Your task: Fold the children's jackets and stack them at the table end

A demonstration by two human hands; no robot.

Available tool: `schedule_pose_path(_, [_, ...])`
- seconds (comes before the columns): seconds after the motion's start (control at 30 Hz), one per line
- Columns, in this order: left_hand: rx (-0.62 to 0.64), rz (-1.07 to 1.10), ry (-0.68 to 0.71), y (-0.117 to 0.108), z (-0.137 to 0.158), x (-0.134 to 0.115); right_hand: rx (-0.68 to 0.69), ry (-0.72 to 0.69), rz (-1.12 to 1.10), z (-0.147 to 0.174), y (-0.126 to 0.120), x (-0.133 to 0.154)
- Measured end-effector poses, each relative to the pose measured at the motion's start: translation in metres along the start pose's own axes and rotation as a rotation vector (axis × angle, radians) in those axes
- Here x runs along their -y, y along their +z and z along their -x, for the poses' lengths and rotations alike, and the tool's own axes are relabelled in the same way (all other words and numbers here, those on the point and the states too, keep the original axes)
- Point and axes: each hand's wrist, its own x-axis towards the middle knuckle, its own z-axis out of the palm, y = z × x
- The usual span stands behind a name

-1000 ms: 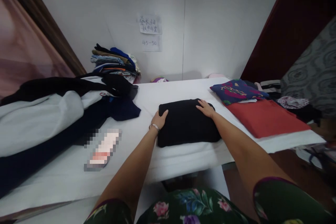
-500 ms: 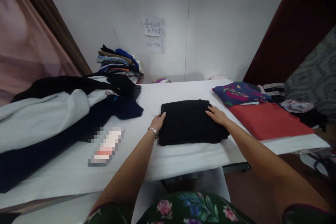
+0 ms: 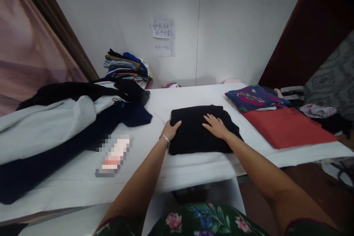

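A folded black garment (image 3: 193,138) lies flat on the white-covered table (image 3: 193,169) in front of me. My left hand (image 3: 170,129), with a silver bracelet at the wrist, grips the garment's left edge. Its thumb rests on top, while the other fingers are mostly hidden at the side. On the upper right part of the black cloth, my right hand (image 3: 216,127) lies flat with its fingers spread.
To the left lie loose white, navy and black clothes (image 3: 66,112), with a pixelated object (image 3: 114,155) nearer me. A stack of folded clothes (image 3: 127,67) stands behind them. On the right, a patterned purple garment (image 3: 254,97) rests on folded red cloth (image 3: 287,129).
My right hand has slid left from the garment's right edge onto its top. My left thumb now reaches further over the left edge. The view has shifted slightly.
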Motion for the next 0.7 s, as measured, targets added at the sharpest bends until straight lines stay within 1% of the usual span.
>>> schedule_pose_path(0.1, [-0.073,-0.257,0.185,0.002,0.001,-0.016,0.0,0.003,0.003,0.0,-0.001,0.0])
schedule_pose_path(0.17, [-0.077,-0.433,0.338,0.01,0.0,-0.032,-0.004,0.003,0.006,0.0,-0.001,0.001])
schedule_pose_path(0.2, [-0.04,-0.503,0.412,0.015,-0.001,-0.041,-0.007,0.003,0.008,0.001,0.0,0.002])
schedule_pose_path(0.27, [0.094,-0.625,0.517,0.027,-0.007,-0.057,-0.012,0.002,0.009,0.002,0.0,0.002])
schedule_pose_path(0.3, [0.172,-0.686,0.532,0.033,-0.011,-0.062,-0.013,0.004,0.008,0.002,0.0,0.002])
schedule_pose_path(0.37, [0.301,-0.791,0.495,0.043,-0.02,-0.068,-0.012,0.013,0.003,0.002,-0.001,0.002])
schedule_pose_path(0.4, [0.341,-0.827,0.46,0.047,-0.025,-0.069,-0.01,0.018,0.001,0.002,-0.001,0.002])
schedule_pose_path(0.47, [0.371,-0.851,0.424,0.051,-0.031,-0.068,-0.008,0.026,-0.001,0.002,-0.001,0.003])
schedule_pose_path(0.53, [0.352,-0.824,0.44,0.05,-0.032,-0.064,-0.009,0.028,-0.003,0.003,-0.002,0.003])
schedule_pose_path(0.6, [0.303,-0.754,0.468,0.046,-0.031,-0.059,-0.007,0.025,-0.01,0.003,-0.002,0.003])
schedule_pose_path(0.7, [0.166,-0.619,0.457,0.033,-0.03,-0.047,-0.005,0.023,-0.032,0.003,-0.002,0.003])
